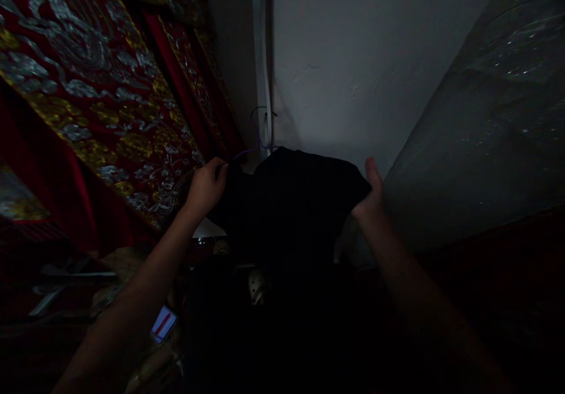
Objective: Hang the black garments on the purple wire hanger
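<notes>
A black garment (291,206) is spread between my two hands, its folds and lower edge lost in the dark. At its upper left corner my left hand (207,188) is closed, pinching the cloth between thumb and fingers. My right hand (371,194) holds the right edge; its thumb points up, apart from the cloth, and its other fingers are hidden behind the fabric. Just beyond the garment's top left runs a thin purple wire-like piece (245,153), perhaps part of a hanger; whether it touches the garment I cannot tell.
Red fabric with gold and silver embroidery (128,100) hangs on the left. Ahead are a pale wall (353,59) and a vertical pipe or strip (263,47). Shiny plastic sheeting (489,123) covers the right. Below lie a lit phone (163,324) and a light clog with holes (256,286).
</notes>
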`<state>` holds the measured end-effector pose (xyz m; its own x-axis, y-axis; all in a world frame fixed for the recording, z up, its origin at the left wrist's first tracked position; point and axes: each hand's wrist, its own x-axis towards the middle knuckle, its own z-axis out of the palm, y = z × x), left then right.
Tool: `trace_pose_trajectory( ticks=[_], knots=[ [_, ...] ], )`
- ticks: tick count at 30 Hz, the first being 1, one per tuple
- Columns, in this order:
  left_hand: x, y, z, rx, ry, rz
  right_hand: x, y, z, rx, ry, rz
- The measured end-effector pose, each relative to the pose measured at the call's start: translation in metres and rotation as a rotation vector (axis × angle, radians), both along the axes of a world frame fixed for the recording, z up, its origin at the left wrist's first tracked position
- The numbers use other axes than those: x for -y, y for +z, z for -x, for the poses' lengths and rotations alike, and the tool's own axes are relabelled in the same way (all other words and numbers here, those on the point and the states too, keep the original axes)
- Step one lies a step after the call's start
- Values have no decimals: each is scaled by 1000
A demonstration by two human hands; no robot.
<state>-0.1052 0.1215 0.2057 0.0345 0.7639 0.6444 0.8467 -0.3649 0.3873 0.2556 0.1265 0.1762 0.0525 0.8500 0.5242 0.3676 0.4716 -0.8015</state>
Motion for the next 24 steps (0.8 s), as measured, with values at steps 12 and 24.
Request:
trace_pose_trajectory(
  ticks=[12, 24],
  knots=[
    [1, -3, -12, 269, -233, 53, 48, 26, 43, 271, 958, 303],
    [45, -8, -87, 502, -938, 296, 26, -68, 104, 587, 140, -411]
  ],
)
